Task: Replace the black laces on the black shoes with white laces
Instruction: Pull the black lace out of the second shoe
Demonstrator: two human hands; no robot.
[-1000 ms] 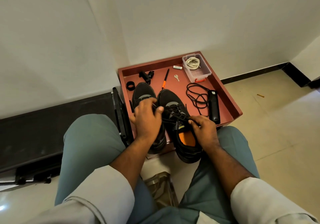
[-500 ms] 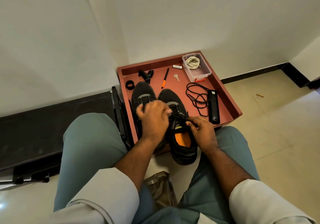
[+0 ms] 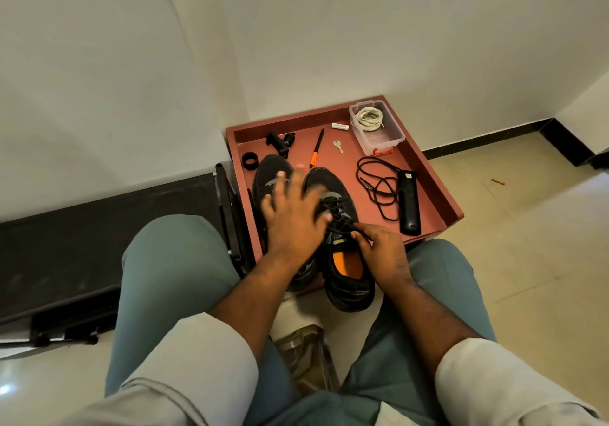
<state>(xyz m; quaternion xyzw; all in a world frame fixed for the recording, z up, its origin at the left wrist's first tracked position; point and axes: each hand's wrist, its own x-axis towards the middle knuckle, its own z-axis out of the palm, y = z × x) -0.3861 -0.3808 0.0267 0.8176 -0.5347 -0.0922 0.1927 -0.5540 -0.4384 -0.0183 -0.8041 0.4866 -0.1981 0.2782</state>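
Two black shoes stand side by side at the front of a red tray [image 3: 438, 195]. The right shoe [image 3: 342, 261] has an orange insole and black laces [image 3: 336, 209] still threaded. My right hand [image 3: 382, 254] pinches the lace beside the tongue. My left hand [image 3: 293, 214] hovers with fingers spread over the gap between the shoes, blurred, covering much of the left shoe [image 3: 268, 175]. A loose black lace [image 3: 379, 181] lies in coils on the tray to the right. White laces [image 3: 370, 118] sit coiled in a clear box [image 3: 382, 135] at the tray's back right.
On the tray lie a black remote-like bar [image 3: 409, 203], an orange-and-black pen [image 3: 317, 148], a key [image 3: 338, 146], a small white tube [image 3: 340, 126], a black ring [image 3: 249, 161] and a black clip [image 3: 280, 141]. A dark bench [image 3: 82, 237] runs along the left. My knees flank the tray.
My left hand has let go of the shoe and lace, opened its fingers and lifted forward over the shoes. My right hand stays on the lace by the tongue.
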